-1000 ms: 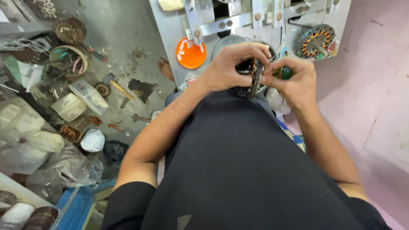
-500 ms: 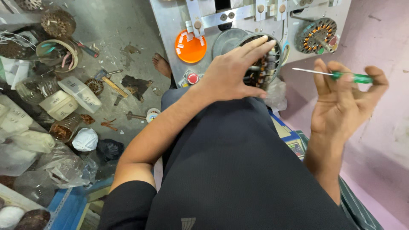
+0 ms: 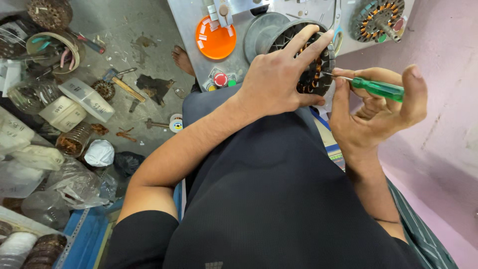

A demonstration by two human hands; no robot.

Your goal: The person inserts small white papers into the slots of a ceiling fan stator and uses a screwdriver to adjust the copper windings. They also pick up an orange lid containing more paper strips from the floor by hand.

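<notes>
The motor stator (image 3: 313,74), a round iron core wound with copper wire, sits at the top middle of the view, held on edge over the person's lap and against the near edge of the grey metal desk (image 3: 186,30). Going from the left, the concrete floor (image 3: 124,25) is stained and crowded: a ring of coiled wires (image 3: 50,47) lies at the far left, white labelled boxes (image 3: 82,99) stand beside it, and below them are a glass jar (image 3: 72,140) and crumpled clear plastic bags (image 3: 74,187). A hammer (image 3: 122,84) lies near the middle of the floor, with a small roll of tape (image 3: 175,123) just beyond it and a bare foot (image 3: 182,60) close to the desk's corner. On the desk an orange round lid (image 3: 216,40) holds small white pieces, and a grey metal disc (image 3: 261,32) lies just beside it, behind the stator. The left hand (image 3: 279,82) is clamped on the stator, fingers spread across its face and thumb under its rim. To the right, the right hand (image 3: 371,117) is closed around a green-handled screwdriver (image 3: 381,89) whose thin tip touches the stator's edge. A second wound stator (image 3: 378,20) rests at the desk's far right corner, and a pale pink wall (image 3: 443,124) fills the right side.
</notes>
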